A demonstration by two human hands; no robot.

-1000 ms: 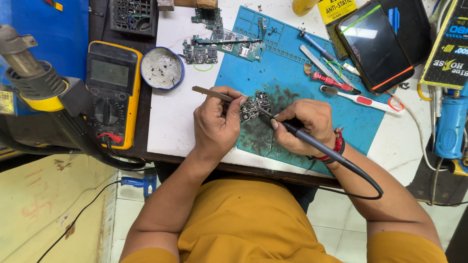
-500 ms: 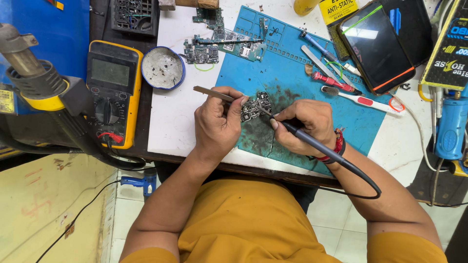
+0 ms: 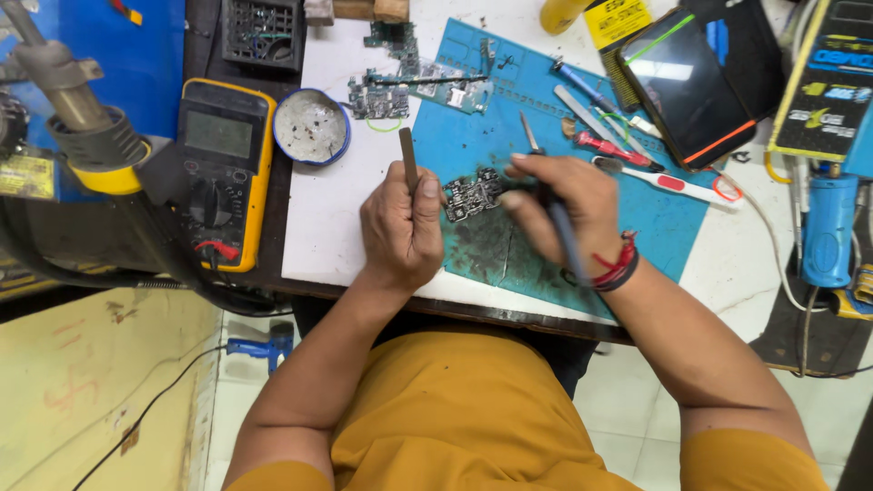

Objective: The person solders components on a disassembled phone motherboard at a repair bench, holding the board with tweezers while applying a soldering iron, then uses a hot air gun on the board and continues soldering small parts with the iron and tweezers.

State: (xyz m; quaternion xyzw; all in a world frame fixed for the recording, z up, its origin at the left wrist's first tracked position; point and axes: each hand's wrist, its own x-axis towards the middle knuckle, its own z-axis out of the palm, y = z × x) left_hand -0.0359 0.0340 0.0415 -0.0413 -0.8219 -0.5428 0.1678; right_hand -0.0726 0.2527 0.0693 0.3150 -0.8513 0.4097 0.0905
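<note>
Lifting brown stick (image 3: 408, 159) upright, hands (image 3: 400, 227) shifted

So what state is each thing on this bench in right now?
Left hand: closed around a thin dark tool, tip upward.
Right hand: gripping a corded soldering iron.
Small circuit board: bare, flat on the blue mat.
Meter: screen blank.
Tablet: screen dark.
Round tin: open.

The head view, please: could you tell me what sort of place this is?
Most likely an electronics repair bench: the left hand and the right hand work on a small circuit board on a blue mat, with a multimeter alongside.
</note>
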